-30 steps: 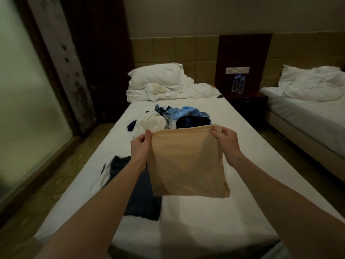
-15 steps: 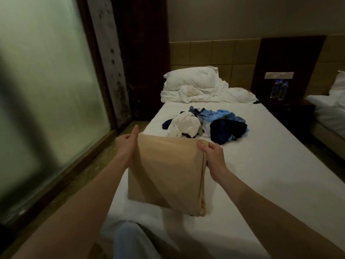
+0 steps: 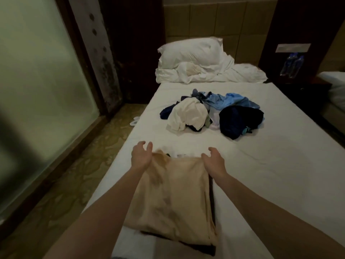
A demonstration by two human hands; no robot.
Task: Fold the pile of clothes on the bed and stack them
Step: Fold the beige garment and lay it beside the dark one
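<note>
Clothes pile: a loose heap of unfolded garments (white, light blue, navy and black fabric) is lying mid-bed, well beyond both hands.
Folded item: a beige folded cloth rectangle is lying on the white-sheeted bed near the foot end, on top of a dark folded garment whose edges are showing along its right and near sides; a sliver of white fabric is also showing at its far edge.
Left hand: the left hand is hovering at the far-left corner of the beige cloth, fingers spread and relaxed, pinching nothing.
Right hand: the right hand is sitting at the far-right corner, fingers loosely apart, holding nothing; whether it is touching the cloth cannot be told.
Key relation: the heap is lying straight ahead of both grips, toward the white pillow; its long axis is running across the bed, left to right. The white garment is sitting on the left-hand side, the navy one on the right-hand side, so each hand appears about equally near.
Step judged: placement on the stack is looking finished; a forward reach to the heap is likely coming.
Surroundings: two water bottles are standing on the nightstand at right.
</note>
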